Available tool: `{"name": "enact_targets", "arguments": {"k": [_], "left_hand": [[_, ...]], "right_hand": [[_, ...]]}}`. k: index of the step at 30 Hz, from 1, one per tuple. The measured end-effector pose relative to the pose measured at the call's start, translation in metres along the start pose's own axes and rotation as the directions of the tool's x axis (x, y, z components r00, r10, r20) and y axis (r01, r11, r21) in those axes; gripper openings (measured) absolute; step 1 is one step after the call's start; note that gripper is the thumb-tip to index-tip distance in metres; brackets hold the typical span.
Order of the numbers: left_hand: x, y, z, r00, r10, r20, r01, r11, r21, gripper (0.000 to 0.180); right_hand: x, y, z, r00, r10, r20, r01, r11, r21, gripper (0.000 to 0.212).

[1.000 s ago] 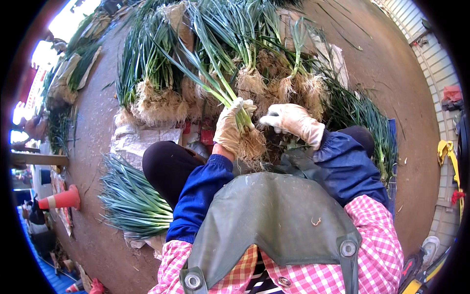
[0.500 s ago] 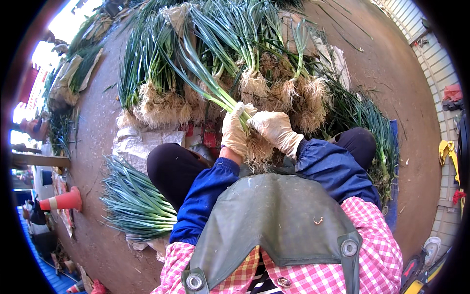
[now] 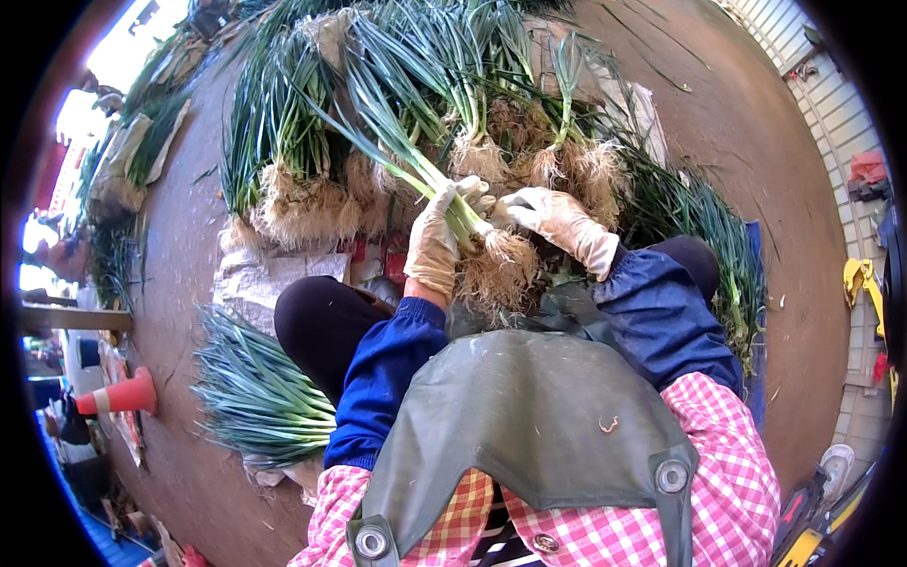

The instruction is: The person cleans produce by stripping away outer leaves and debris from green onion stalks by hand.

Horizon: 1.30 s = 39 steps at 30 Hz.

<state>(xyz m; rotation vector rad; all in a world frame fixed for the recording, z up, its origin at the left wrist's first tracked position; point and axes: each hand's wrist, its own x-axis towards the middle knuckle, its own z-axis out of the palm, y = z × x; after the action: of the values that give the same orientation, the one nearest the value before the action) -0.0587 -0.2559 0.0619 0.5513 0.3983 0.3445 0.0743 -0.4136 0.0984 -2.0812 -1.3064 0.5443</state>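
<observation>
My left hand (image 3: 435,248), in a pale work glove, is wrapped round a few green onions (image 3: 427,170). Their green leaves point up and to the left, and their bushy, soil-flecked roots (image 3: 501,269) hang over my lap. Just right of the white stalks is my gloved right hand (image 3: 557,222), its fingers bent and pressed together near the root end. Whatever those fingers pinch, if anything, is too small to name. Beyond my hands lie large bundles of untrimmed green onions (image 3: 283,142) with tangled roots towards me.
A pile of green onions with bare white ends (image 3: 265,387) lies by my left knee on pale sacking (image 3: 279,293). More leafy green onions (image 3: 709,236) spread along my right side. An orange cone (image 3: 123,392) stands at the far left, and a tiled wall (image 3: 841,123) runs along the right.
My right hand has moved right, away from the stalks and my left hand. The held green onions have shifted slightly left, and more of their roots show.
</observation>
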Motion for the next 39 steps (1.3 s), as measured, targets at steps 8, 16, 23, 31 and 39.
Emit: {"name": "enact_targets", "arguments": {"k": [8,16,23,31,39], "left_hand": [[-0.001,0.001,0.000,0.998,0.041,0.053,-0.044,0.997,0.056,0.038],[-0.014,-0.016,0.020,0.983,0.145,-0.115,-0.115,0.965,0.236,0.030],[-0.008,-0.027,0.012,0.990,0.111,-0.088,-0.095,0.980,0.174,0.034],[0.000,0.020,0.025,0.975,0.220,-0.035,-0.223,0.967,-0.125,0.041],[-0.001,0.005,0.023,0.977,0.205,0.064,-0.185,0.954,-0.236,0.052]], "right_hand": [[0.016,-0.015,0.007,0.879,0.014,0.477,-0.461,0.288,0.840,0.061],[0.012,-0.001,0.079,0.878,0.280,0.388,-0.468,0.674,0.572,0.030],[0.025,0.052,0.083,0.837,0.485,0.253,-0.465,0.875,-0.137,0.030],[0.002,0.077,0.095,0.841,0.053,0.539,-0.060,0.998,-0.005,0.023],[0.000,0.003,0.066,0.959,0.125,0.256,-0.284,0.354,0.891,0.023]]}}
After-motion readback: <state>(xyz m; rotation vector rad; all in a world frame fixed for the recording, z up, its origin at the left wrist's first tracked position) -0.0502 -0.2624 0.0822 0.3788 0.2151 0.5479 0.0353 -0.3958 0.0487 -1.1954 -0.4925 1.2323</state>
